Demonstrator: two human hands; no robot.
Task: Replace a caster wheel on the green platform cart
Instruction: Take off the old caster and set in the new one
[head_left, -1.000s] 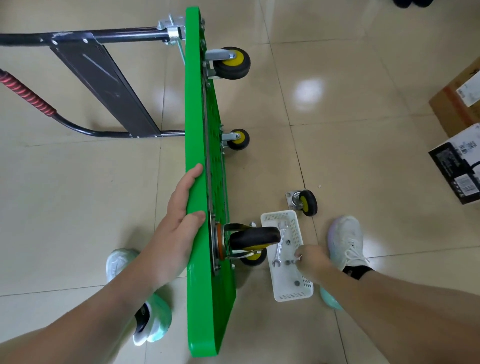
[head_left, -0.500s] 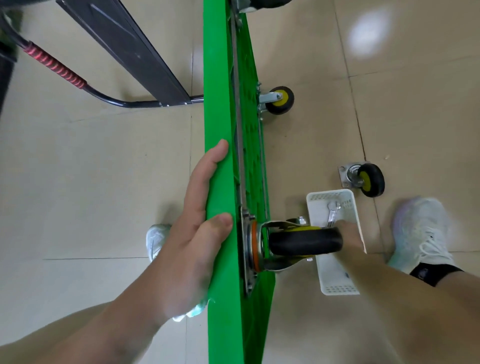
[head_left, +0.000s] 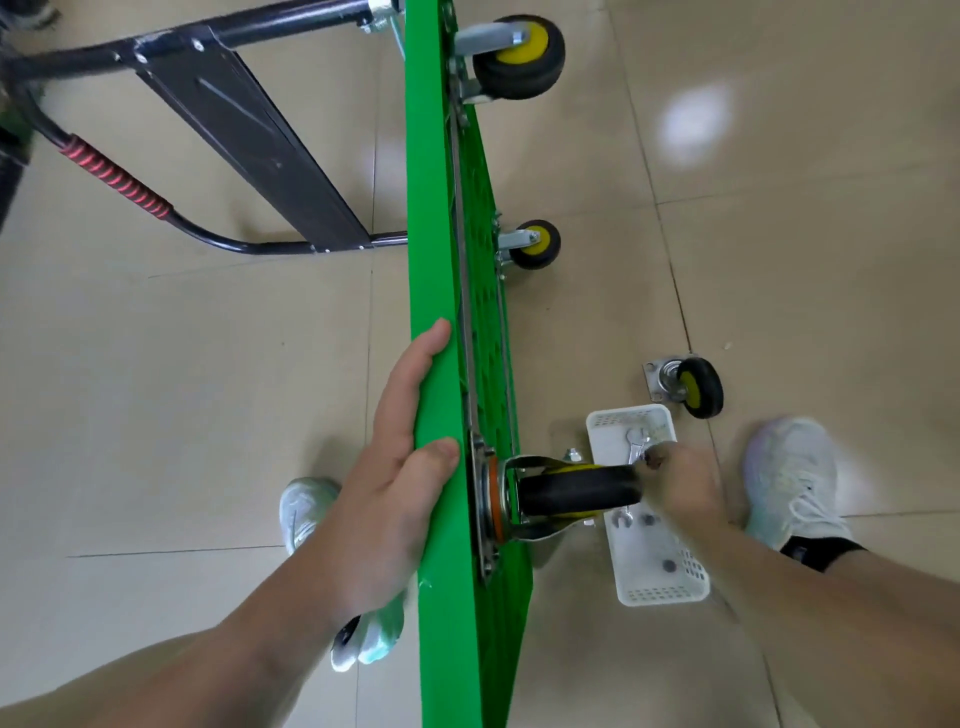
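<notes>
Nearby, mounted caster (head_left: 576, 491) hiding basket (head_left: 655, 590), loose caster (head_left: 696, 387)

We see bright, even indoor light from overhead, which leaves a soft white glare patch (head_left: 696, 124) on the glossy floor (head_left: 182, 415) and only faint, pale shadows beside the cart (head_left: 436, 249). The cart's green edge and the left hand (head_left: 395, 483) are fairly sharp, while the right hand (head_left: 680, 483) and the shoe (head_left: 789, 478) beside it are smeared by motion blur. Our wide lens bows the tile lines and the black handle frame (head_left: 249, 130) towards the edges, where detail turns soft.
</notes>
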